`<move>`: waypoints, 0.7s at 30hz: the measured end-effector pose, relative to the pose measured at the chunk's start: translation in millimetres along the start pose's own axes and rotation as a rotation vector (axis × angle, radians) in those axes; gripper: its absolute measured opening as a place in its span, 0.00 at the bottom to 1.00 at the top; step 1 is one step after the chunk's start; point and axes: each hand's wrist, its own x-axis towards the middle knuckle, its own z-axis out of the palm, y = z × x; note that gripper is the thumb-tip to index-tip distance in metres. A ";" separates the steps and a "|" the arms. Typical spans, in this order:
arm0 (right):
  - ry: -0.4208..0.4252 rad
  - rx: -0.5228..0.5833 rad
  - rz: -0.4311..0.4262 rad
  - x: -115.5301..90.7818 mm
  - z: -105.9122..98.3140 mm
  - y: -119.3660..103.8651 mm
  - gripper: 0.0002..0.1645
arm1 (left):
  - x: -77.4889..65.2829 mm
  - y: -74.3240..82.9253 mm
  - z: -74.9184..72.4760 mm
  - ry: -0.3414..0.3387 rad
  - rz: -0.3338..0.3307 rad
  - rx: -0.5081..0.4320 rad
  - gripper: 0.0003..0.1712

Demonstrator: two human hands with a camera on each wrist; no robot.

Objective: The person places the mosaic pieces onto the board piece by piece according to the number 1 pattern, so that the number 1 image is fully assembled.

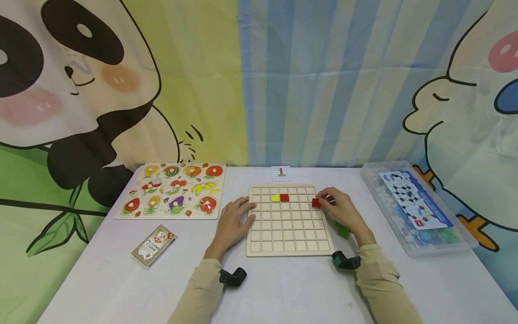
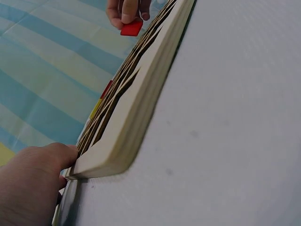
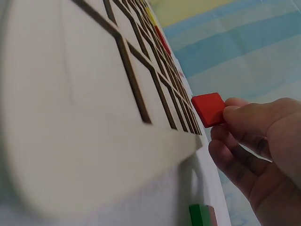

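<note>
A wooden grid board (image 1: 289,253) lies flat on the white table. A yellow piece (image 1: 275,198) and a red square tile (image 1: 284,198) sit side by side in cells of an upper row. My right hand (image 1: 344,210) pinches another red square tile (image 3: 209,109) between thumb and fingers, above the board's right edge near that row. With relaxed fingers, my left hand (image 1: 232,225) touches the board's left edge; its thumb (image 2: 63,154) shows at the rim in the left wrist view. Green pieces (image 1: 342,230) lie right of the board, partly hidden by my right hand.
Behind the board lies a small grid card (image 1: 281,173) with a printed figure. A fruit puzzle board (image 1: 170,191) and a playing card box (image 1: 154,246) are on the left. On the right stands a clear plastic case (image 1: 441,245). A patterned curtain (image 1: 299,90) hangs behind the table.
</note>
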 end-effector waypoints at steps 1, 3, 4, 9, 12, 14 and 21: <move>-0.001 0.005 -0.001 0.9 1.7 -1.4 0.08 | -0.1 0.1 -0.1 0.001 0.001 -0.003 0.19; -0.006 0.013 -0.006 2.8 5.0 -4.8 0.08 | -0.1 0.2 -0.2 0.004 0.005 -0.002 0.19; -0.012 0.016 -0.006 3.8 6.7 -6.5 0.08 | -0.2 0.2 -0.2 0.006 0.006 0.000 0.19; -0.036 0.032 -0.003 8.6 16.9 -12.6 0.09 | 0.0 -0.3 0.2 0.012 0.013 0.009 0.19; -0.046 0.036 -0.017 10.9 23.0 -15.3 0.09 | 0.4 -0.2 0.1 0.007 0.012 0.010 0.19; -0.050 0.041 -0.024 12.7 26.7 -17.4 0.08 | 0.6 -0.1 0.0 0.004 0.010 0.015 0.19; -0.085 0.055 -0.025 20.3 37.5 -26.9 0.07 | 0.4 0.8 -1.0 0.014 0.022 0.002 0.19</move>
